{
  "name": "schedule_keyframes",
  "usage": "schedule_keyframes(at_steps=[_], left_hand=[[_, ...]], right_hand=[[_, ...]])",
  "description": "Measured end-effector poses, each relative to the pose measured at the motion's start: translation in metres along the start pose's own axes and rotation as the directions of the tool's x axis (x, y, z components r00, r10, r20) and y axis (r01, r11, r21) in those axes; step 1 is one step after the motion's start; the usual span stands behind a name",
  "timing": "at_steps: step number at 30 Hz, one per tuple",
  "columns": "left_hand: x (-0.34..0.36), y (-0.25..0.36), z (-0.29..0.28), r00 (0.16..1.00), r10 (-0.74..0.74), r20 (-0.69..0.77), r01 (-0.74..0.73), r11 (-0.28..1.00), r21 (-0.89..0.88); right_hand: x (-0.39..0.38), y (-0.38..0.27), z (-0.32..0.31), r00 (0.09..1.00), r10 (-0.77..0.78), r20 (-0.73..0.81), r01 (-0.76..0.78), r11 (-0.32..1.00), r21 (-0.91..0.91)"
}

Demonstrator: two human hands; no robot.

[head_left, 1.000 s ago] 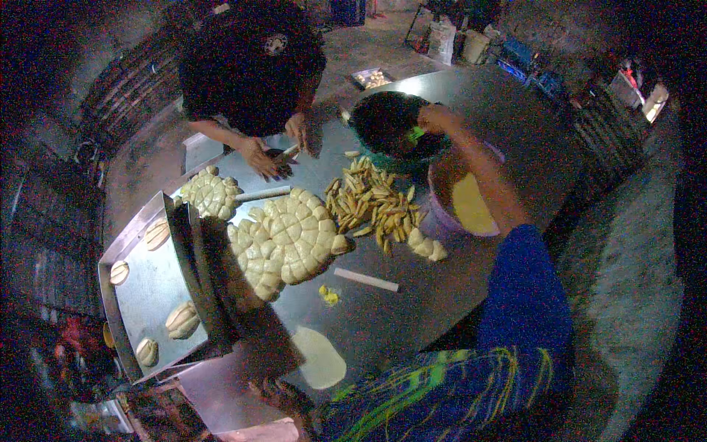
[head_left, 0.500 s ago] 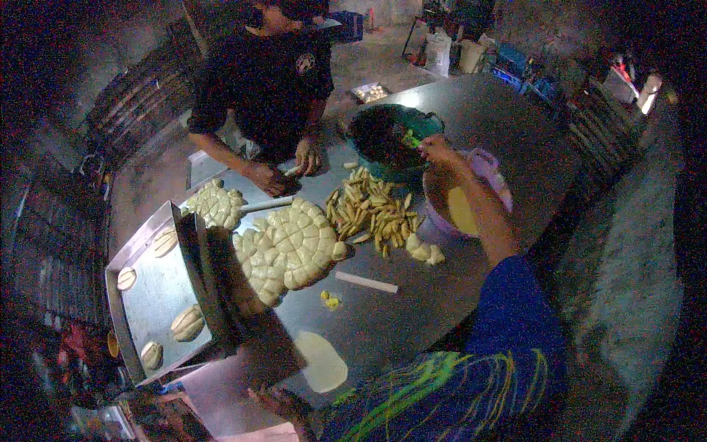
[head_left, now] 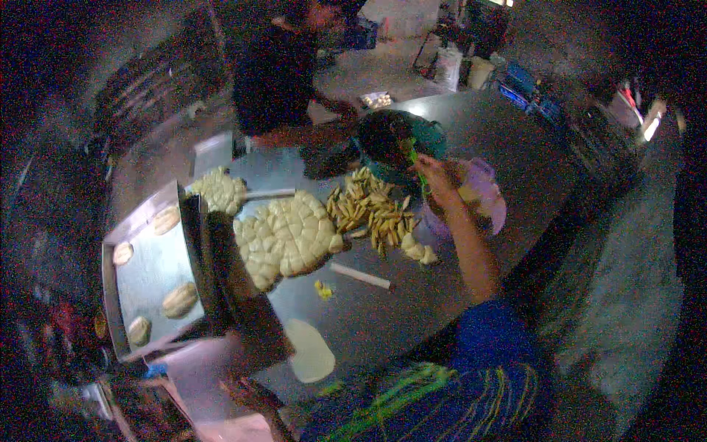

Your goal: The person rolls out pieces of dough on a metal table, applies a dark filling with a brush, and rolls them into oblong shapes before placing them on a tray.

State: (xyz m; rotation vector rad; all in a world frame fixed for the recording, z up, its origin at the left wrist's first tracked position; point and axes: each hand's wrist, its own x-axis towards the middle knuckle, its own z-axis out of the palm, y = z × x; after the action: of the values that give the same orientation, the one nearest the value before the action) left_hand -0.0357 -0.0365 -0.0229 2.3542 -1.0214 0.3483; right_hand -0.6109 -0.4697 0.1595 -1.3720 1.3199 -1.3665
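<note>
Nearest us, at the lower edge, a dark blue garment with green and yellow stripes (head_left: 412,401) fills the foreground, and the left hand (head_left: 249,393) lies beside it on a pinkish flat surface (head_left: 197,376), too dim and blurred for us to tell whether its fingers are apart or together. Just beyond lies one flattened dough sheet (head_left: 311,352). To the left, a metal baking tray (head_left: 151,276) bears four shaped dough loaves (head_left: 180,300); its dark raised side blocks part of our view of the larger of two dough clusters (head_left: 283,236), whose pieces blur together too much to count. Past the sheet we see a small group of yellow lumps (head_left: 322,289) and one pale rolling pin (head_left: 361,276); a second pale rod (head_left: 269,194) lies between the clusters. Right of these rests a heap of finger-shaped pieces (head_left: 372,210). The right hand (head_left: 436,179) has its fingers clamped on a green-handled tool (head_left: 414,158), raised at the near rim of one teal basin (head_left: 434,136), its forearm crossing in front of one purple tub (head_left: 486,184). Everything stands on a grey metal table (head_left: 379,320); across it a co-worker in a dark shirt (head_left: 272,81) leans over. Beyond, the dim room holds blue crates (head_left: 526,99) and a white sack (head_left: 448,68).
</note>
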Motion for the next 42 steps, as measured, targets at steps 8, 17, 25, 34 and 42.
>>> schedule_keyframes(at_steps=[8,17,25,34,42], left_hand=[[0.016,0.024,0.003,0.998,0.063,-0.016,-0.064,0.996,-0.069],[0.005,0.033,0.009,0.997,-0.03,0.064,0.032,0.999,-0.025],[0.002,0.02,0.045,0.996,-0.013,0.085,0.011,0.999,0.033],[0.001,0.026,0.042,0.999,0.008,0.044,-0.006,1.0,-0.029],[0.003,0.03,0.038,1.0,0.011,0.024,-0.01,0.999,-0.043]], right_hand=[[-0.178,-0.018,0.062,0.933,0.238,0.27,-0.185,0.961,-0.207],[-0.364,0.03,0.169,0.431,0.547,0.718,-0.297,0.837,-0.459],[-0.379,0.05,0.202,0.534,0.483,0.693,-0.112,0.853,-0.509],[-0.371,0.103,0.179,0.584,0.401,0.706,0.053,0.848,-0.527],[-0.348,0.054,0.148,0.58,0.542,0.608,0.033,0.73,-0.682]])
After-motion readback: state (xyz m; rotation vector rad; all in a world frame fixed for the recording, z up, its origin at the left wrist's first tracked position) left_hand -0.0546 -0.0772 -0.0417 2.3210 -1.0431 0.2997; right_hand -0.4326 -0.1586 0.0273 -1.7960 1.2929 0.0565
